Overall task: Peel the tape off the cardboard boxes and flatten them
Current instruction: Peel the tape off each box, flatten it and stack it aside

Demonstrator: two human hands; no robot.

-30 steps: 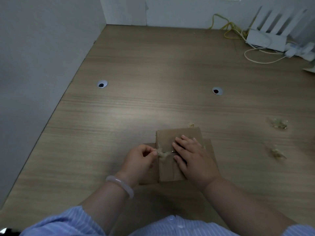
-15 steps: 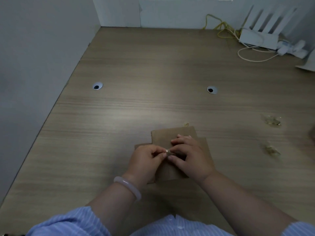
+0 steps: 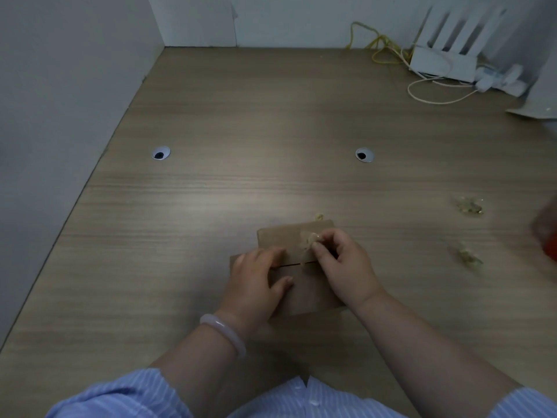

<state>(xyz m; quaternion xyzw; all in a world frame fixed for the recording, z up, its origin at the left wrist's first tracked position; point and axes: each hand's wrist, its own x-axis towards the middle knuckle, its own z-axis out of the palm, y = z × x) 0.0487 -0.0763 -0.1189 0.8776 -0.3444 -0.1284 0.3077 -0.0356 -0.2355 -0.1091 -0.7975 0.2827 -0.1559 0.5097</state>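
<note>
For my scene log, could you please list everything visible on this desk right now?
desk: one, wood grain, fills the view
cardboard box: one, brown, flattened, near edge
tape strip: one, yellowish, partly peeled from box
tape wads: two, yellowish, right of box
desk holes: two, silver-rimmed, mid-desk
router: one, white, far right corner
cables: at least two, yellow and white, by router
blurred object: one, red-orange, right edge
bracelet: one, pale, left wrist
left hand: one, flat on box
right hand: one, pinching tape strip
</note>
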